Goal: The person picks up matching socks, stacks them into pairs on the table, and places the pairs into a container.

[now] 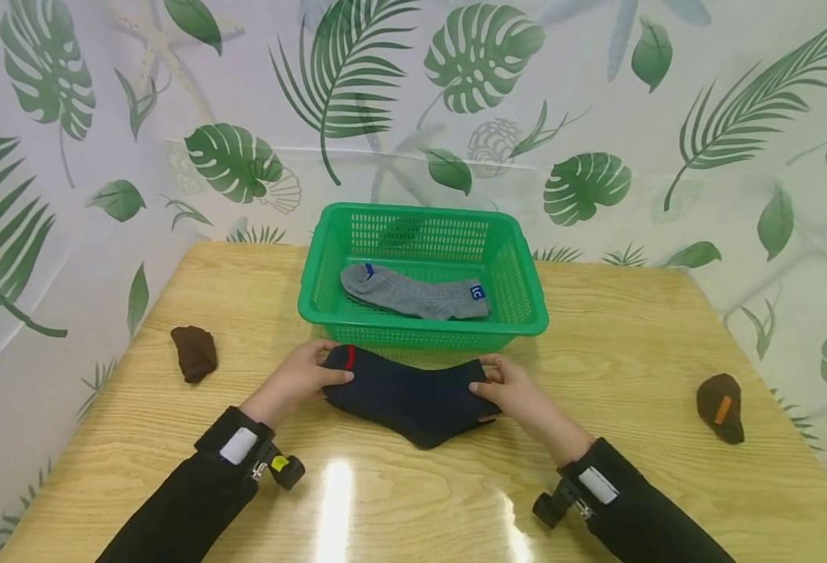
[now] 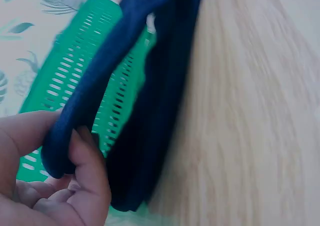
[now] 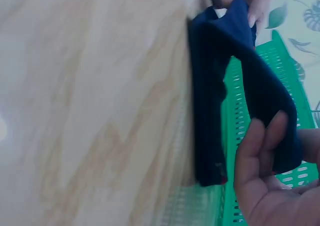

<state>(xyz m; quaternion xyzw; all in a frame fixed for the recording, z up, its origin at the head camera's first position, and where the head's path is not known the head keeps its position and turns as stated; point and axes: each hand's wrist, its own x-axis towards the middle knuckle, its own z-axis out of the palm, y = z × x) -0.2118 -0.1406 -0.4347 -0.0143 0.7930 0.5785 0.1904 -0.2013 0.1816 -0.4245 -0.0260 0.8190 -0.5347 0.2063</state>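
A pair of dark navy socks (image 1: pixel 413 395) stretches between both hands, just above the table in front of the green basket. My left hand (image 1: pixel 304 374) pinches the left end, near a red band. The right hand (image 1: pixel 519 391) pinches the other end between thumb and fingers. In the left wrist view, the navy fabric (image 2: pixel 85 96) hangs in two layers with a gap between them. The right wrist view also has two navy layers (image 3: pixel 267 86), the nearer end pinched by the fingers. Grey socks (image 1: pixel 420 295) with a blue label lie inside the green basket (image 1: pixel 420 338).
A crumpled brown piece of fabric (image 1: pixel 194 353) lies on the wooden table (image 1: pixel 617 336) at the left. Another brown piece (image 1: pixel 721 408), with an orange stripe, lies at the right. A leaf-patterned backdrop (image 1: pixel 385 168) stands behind the basket.
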